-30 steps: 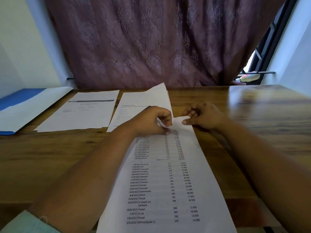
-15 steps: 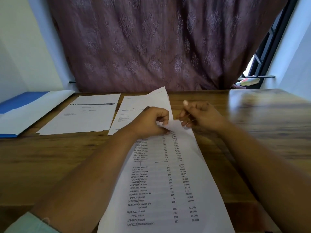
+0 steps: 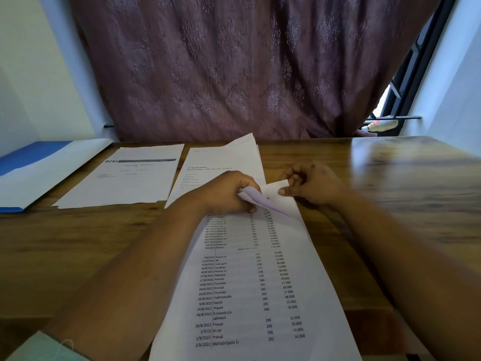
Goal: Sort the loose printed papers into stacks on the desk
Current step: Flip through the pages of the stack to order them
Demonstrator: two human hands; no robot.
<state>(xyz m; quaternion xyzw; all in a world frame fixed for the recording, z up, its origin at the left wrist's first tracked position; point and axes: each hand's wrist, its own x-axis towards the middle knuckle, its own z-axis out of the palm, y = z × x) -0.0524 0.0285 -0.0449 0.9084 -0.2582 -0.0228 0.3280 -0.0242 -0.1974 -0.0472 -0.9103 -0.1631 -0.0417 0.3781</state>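
A printed sheet with a table of dates, names and numbers lies lengthwise in front of me on the wooden desk. My left hand pinches its curled far corner. My right hand pinches the top edge of the sheet just to the right of it. Behind my left hand lies a stack of text pages, its top sheets fanned out. Left of that rests a paper with a dark header bar.
A blue and white folder lies at the desk's left edge. A maroon patterned curtain hangs behind the desk. A dark window frame shows at the right. Bare wood spreads to the right of my right arm.
My left hand has curled the far corner of the table sheet back toward me. My right hand has shifted its pinch a little along the top edge. Both stacks stayed put.
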